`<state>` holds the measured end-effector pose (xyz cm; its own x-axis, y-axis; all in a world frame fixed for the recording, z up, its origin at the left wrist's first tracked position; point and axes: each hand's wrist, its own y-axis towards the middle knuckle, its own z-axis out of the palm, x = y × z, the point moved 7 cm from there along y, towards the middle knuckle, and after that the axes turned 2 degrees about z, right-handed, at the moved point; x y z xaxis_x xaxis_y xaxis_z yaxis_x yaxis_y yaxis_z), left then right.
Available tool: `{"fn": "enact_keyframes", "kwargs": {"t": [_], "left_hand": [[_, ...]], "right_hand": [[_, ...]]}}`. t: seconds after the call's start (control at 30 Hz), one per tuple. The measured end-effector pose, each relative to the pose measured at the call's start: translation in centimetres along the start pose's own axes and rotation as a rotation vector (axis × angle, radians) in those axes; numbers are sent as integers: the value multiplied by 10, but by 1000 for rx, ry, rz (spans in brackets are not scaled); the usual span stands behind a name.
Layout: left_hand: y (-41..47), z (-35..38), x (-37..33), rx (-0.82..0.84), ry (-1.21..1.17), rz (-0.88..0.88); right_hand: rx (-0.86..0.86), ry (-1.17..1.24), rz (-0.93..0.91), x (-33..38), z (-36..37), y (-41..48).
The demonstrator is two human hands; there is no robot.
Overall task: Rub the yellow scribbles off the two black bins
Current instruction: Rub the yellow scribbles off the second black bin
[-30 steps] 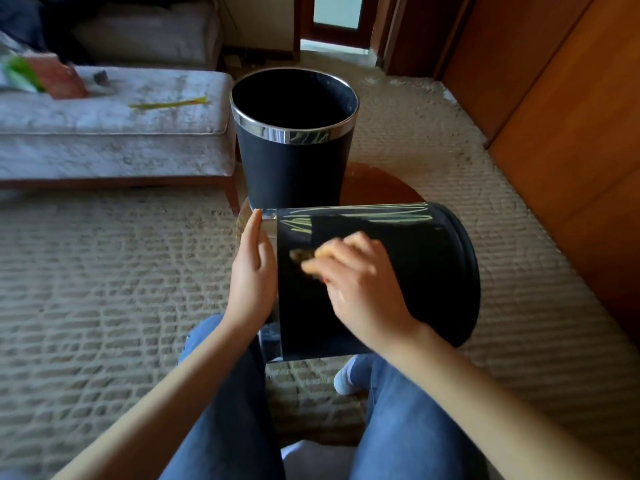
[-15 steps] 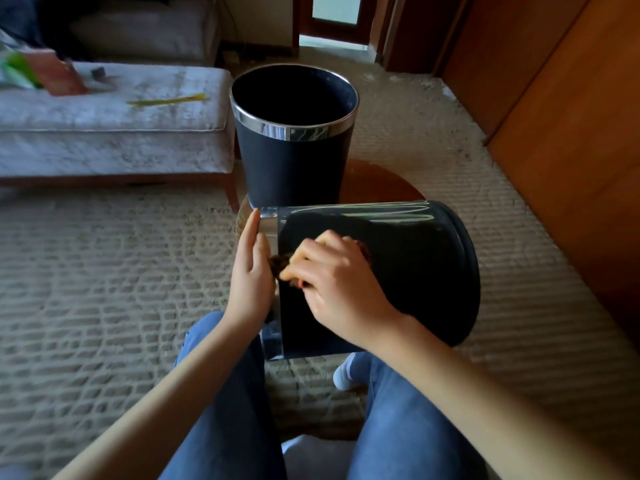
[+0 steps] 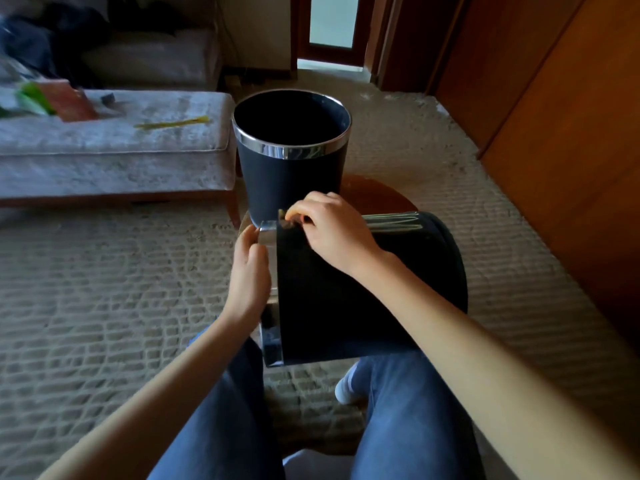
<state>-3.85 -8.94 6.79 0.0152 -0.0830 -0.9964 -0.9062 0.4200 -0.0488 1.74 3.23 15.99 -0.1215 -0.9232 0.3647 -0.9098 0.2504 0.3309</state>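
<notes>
Sideways on our lap lies one black bin, left hand flat on its rim for steadiness, right hand pinching a wiper to yellow scribbles; second bin upright beyond.

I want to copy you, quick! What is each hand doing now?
Left hand: open, steadying the tipped bin at its rim.
Right hand: closed, pinching a small pad on that bin.
</notes>
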Motion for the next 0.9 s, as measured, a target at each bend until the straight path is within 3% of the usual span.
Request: {"fn": "enact_keyframes", "kwargs": {"t": [0.13, 0.23, 0.33, 0.43, 0.6, 0.67, 0.8, 0.9], "left_hand": [[37, 8, 12, 67, 19, -168], [42, 12, 18, 13, -48, -224], [47, 11, 23, -7, -156, -216], [39, 10, 15, -17, -98, -132], [22, 8, 15, -28, 25, 14], [14, 8, 14, -35, 55, 48], [2, 7, 10, -6, 35, 51], [17, 6, 7, 33, 86, 42]], "right_hand": [[-188, 10, 37, -51, -65, -63], [-361, 11, 241, -103, -107, -107], [-453, 89, 469, -139, -125, -135], [-497, 173, 571, -154, -132, -145], [-665, 38, 346, -129, -143, -148], [-564, -59, 164, -112, -121, -145], [-165, -386, -195, -92, -48, -169], [-206, -370, -210, -94, -44, -192]]}}
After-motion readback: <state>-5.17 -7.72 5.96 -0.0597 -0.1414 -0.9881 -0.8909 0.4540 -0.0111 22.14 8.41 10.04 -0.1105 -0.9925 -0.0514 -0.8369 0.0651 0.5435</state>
